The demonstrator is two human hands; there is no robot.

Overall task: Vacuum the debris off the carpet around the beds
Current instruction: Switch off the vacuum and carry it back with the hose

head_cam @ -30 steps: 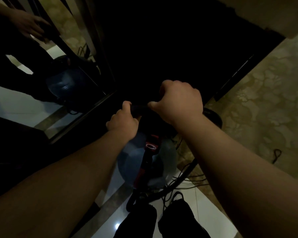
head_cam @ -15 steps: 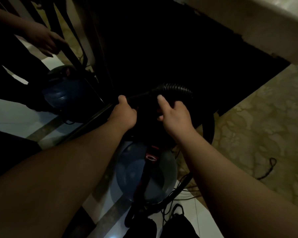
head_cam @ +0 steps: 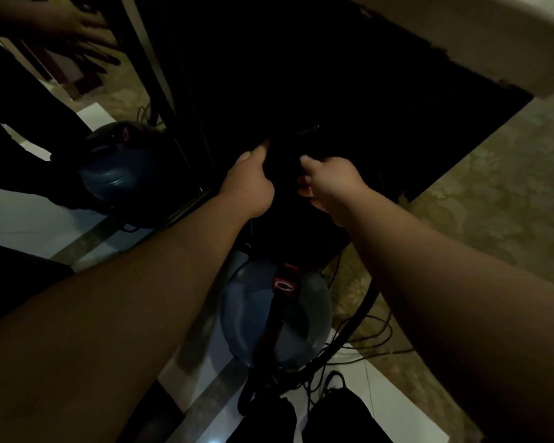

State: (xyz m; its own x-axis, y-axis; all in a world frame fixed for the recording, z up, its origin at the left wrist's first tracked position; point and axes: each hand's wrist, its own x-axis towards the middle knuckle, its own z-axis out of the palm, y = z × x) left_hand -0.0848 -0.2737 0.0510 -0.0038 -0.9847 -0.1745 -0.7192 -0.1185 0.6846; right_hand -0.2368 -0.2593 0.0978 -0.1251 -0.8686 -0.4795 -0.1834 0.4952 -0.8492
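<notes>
Shoes: my dark shoes [head_cam: 333,417] at 6 o'clock, on the pale tile [head_cam: 397,404].
Vacuum: blue-grey canister [head_cam: 269,314] with a red handle, just past the shoes, at 6 o'clock from my hands.
Hose: black hose [head_cam: 362,311] climbs from the canister's 4 o'clock side into the dark by my hands.
Left hand: my left hand [head_cam: 248,183] has its fingers curled round the hose, thumb laid forward.
Right hand: my right hand [head_cam: 331,182], just beside it, is wrapped on the same hose.
Carpet: patterned carpet [head_cam: 493,193] at 3 o'clock.
Bed: pale bed corner [head_cam: 461,36] at 1 o'clock.
Mirror: mirror [head_cam: 29,215] at 9 o'clock reflects the canister.
</notes>
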